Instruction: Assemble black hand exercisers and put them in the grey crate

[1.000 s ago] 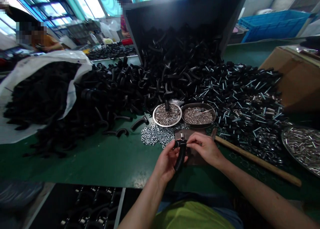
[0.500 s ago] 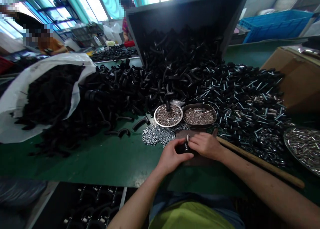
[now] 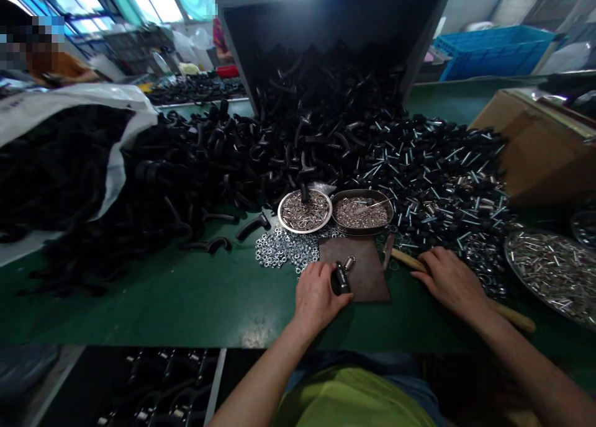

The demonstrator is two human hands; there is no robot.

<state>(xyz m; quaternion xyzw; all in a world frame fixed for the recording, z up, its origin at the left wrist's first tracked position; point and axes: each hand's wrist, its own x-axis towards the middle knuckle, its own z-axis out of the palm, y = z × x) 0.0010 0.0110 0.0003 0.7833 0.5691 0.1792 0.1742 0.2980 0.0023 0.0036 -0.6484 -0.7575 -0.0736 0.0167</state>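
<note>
My left hand (image 3: 319, 293) is closed around a black plastic fitting (image 3: 343, 278), holding it on a brown pad (image 3: 370, 269). A small metal coil spring (image 3: 349, 264) sticks out at the fitting's upper right side. My right hand (image 3: 449, 281) has its fingers and thumb around the wooden handle of a hammer (image 3: 514, 317), whose head rests by the pad's right edge. Beyond the pad stand a round dish (image 3: 282, 223) of small metal parts and a dark oval tin (image 3: 367, 231) of tiny metal pieces. Loose nuts (image 3: 284, 250) lie left of the pad.
Black curved parts (image 3: 218, 148) heap across the table below a tipped grey bin (image 3: 326, 17). Black pieces with metal pins (image 3: 428, 160) pile at right, near a cardboard box (image 3: 535, 148) and a tray of metal pins (image 3: 554, 272). Two other people are at the back left.
My right hand has left the fitting and moved right onto the hammer handle. My left hand still holds the fitting, now leaning on the pad. The whole view has shifted slightly.
</note>
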